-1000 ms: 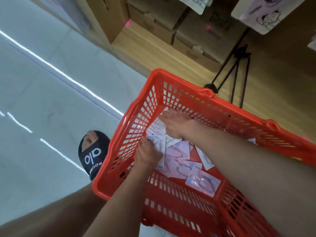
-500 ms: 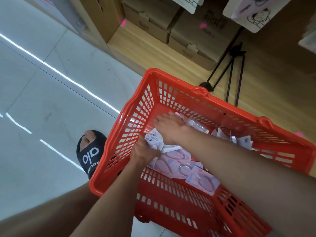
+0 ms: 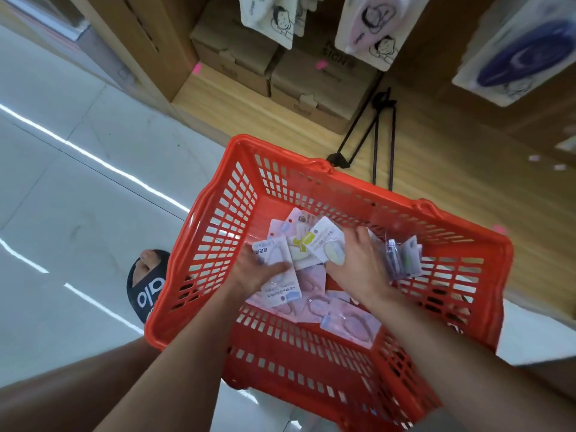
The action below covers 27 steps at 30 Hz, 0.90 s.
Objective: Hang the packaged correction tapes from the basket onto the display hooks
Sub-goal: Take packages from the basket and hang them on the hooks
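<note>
My sandal (image 3: 146,288) sits on the floor just left of the basket (image 3: 218,244). Inside the basket, my left hand (image 3: 249,272) pinches a white pack (image 3: 276,269), thumb on its face. Right of it, my right hand (image 3: 358,263) has its fingers curled round another pack (image 3: 324,244). More packs (image 3: 349,322) lie loose on the basket floor below both hands.

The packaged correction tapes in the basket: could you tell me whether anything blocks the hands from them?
Nothing visible does: the left hand and right hand already grip packaged correction tapes inside the open-topped basket.
</note>
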Each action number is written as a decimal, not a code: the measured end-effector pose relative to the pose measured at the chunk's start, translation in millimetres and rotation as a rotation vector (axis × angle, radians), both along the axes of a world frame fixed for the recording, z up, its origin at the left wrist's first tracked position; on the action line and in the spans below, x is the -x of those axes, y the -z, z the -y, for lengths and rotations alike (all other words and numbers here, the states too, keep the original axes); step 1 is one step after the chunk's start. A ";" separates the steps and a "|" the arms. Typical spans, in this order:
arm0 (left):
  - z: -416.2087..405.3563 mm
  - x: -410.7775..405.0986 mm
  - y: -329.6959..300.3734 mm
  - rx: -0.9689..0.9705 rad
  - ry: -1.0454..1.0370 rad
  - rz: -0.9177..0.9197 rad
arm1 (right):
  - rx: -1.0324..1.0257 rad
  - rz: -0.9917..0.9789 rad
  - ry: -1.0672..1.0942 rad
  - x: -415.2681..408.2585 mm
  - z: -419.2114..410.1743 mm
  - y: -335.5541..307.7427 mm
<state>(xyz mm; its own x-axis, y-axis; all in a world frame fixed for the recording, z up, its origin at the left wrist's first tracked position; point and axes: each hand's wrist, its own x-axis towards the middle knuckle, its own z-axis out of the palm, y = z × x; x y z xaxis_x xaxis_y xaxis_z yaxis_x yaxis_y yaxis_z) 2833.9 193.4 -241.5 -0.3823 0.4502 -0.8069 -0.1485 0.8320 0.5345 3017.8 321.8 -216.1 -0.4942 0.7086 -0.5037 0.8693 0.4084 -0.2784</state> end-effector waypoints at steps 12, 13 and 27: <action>-8.1 2.9 2.8 -0.008 -0.219 0.019 | 0.236 0.114 -0.142 21.8 -22.8 6.3; -8.4 3.6 1.1 -0.025 -0.223 0.005 | 0.212 0.113 -0.128 19.8 -21.4 5.8; -16.8 11.3 -110.0 -0.369 -0.267 -0.096 | 0.038 -0.533 0.254 10.0 40.3 -98.5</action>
